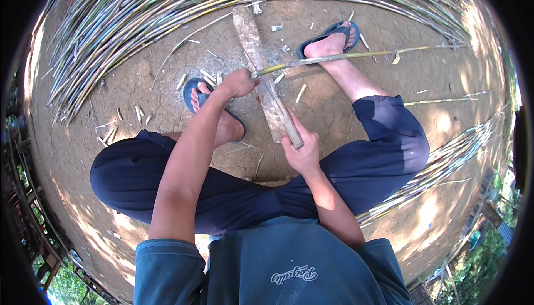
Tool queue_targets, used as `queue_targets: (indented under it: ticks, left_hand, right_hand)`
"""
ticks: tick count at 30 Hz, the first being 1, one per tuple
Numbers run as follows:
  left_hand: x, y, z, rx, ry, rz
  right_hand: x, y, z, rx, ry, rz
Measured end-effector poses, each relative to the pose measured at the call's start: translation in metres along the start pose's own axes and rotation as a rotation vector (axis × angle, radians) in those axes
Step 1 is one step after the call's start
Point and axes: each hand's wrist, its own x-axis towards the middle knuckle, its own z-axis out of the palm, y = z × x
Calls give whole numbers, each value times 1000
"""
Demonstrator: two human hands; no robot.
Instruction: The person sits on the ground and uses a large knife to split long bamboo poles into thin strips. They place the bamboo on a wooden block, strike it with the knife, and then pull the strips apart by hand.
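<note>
The left hand (pixel 239 82) is closed around a cane (pixel 334 57) lying across a wooden block (pixel 258 55); the right hand (pixel 300 152) is wrapped tight on a knife (pixel 283 120) (blade hard to make out). A glancing chop could likely catch the left fingers, which are just beside the cut.

**Sunlit Dirt Yard Ringed by Cut Cane**

A yard of cracked, packed brown earth (pixel 139 91) lies under bright daylight, with dappled shade falling across its lower left and right edges. A long heap of slender green and yellow bamboo canes (pixel 167 5) curves along the far side, and a smaller bundle of canes (pixel 445 157) lies at the right. Short offcuts and slivers (pixel 139 113) are scattered over the ground. Weathered timber framing (pixel 33 232) stands at the left rim, and green foliage (pixel 495 238) shows at the lower right.
</note>
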Motion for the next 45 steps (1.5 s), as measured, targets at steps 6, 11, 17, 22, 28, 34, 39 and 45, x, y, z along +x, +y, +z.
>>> queue_targets:
  ticks: [6,11,17,22,28,34,39,45]
  left_hand:
    - [-16,2,40,-2,540,136]
    - [-31,8,55,83,672,193]
    - [-26,10,36,-12,445,33]
    - [-6,-7,39,-110,296,-66]
    - [8,-20,40,-172,142,5]
    - [11,-28,39,-165,138,159]
    - [-2,-15,33,-220,203,69]
    - [-26,9,20,-97,401,96]
  right_hand:
    - [3,10,5,43,39,-16]
    - [2,7,4,19,39,1]
    - [1,9,5,12,35,16]
    - [1,9,6,24,2,63]
    - [3,9,9,41,20,-2]
    - [3,9,9,50,11,0]
    - [2,5,6,66,-1,35]
    - [-12,1,-1,106,133,-77]
